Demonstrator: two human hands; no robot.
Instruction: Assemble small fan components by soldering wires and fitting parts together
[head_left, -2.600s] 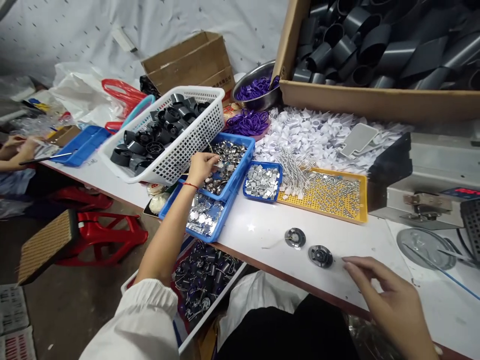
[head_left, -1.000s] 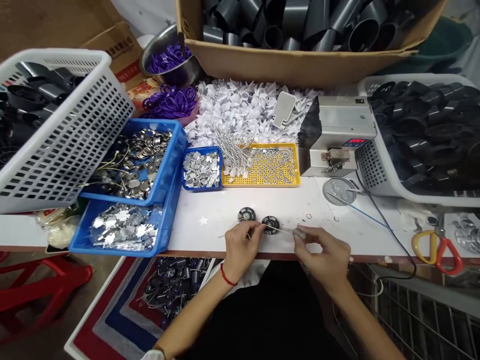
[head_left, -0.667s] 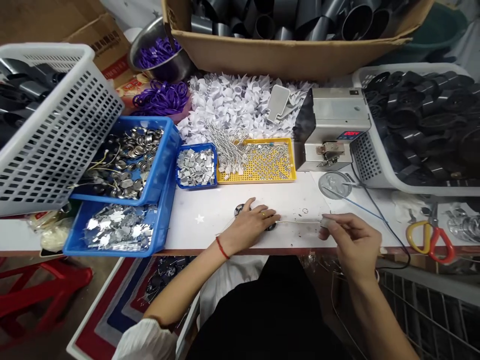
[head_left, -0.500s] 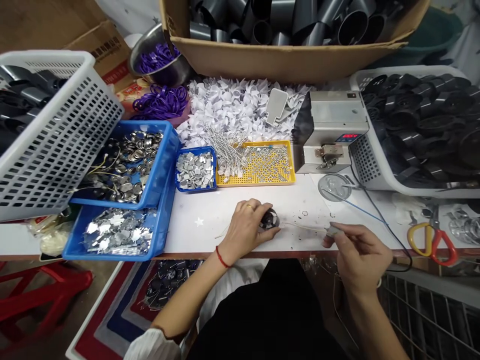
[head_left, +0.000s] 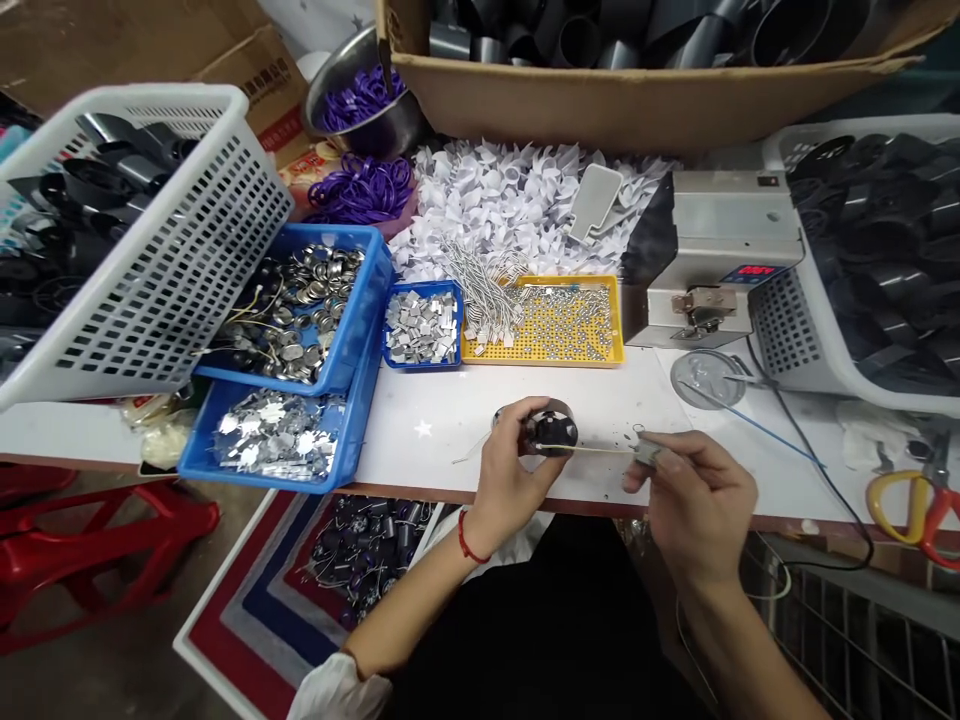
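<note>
My left hand (head_left: 517,465) is closed around a short black cylindrical housing (head_left: 556,428), tilted so that its open end faces right. A thin pale wire (head_left: 600,449) runs from the housing across to my right hand (head_left: 697,490). Between the thumb and fingers of that hand is a small grey metal piece (head_left: 646,450) at the wire's end; its exact kind is too small to make out. Another thin wire (head_left: 471,452) sticks out to the left of my left hand. Both hands are just above the white tabletop (head_left: 405,400) near its front edge.
Behind the hands stand a yellow tray (head_left: 577,358) of small metal parts and wires, a small blue tray (head_left: 424,363) and a metal machine (head_left: 701,240) with a red display. Blue bins (head_left: 349,450) are at left, scissors (head_left: 919,505) at right. White baskets (head_left: 187,230) hold black parts.
The view has shifted right. My left hand has turned the black housing so more of its open end shows, and my right hand has come closer to it with the grey piece.
</note>
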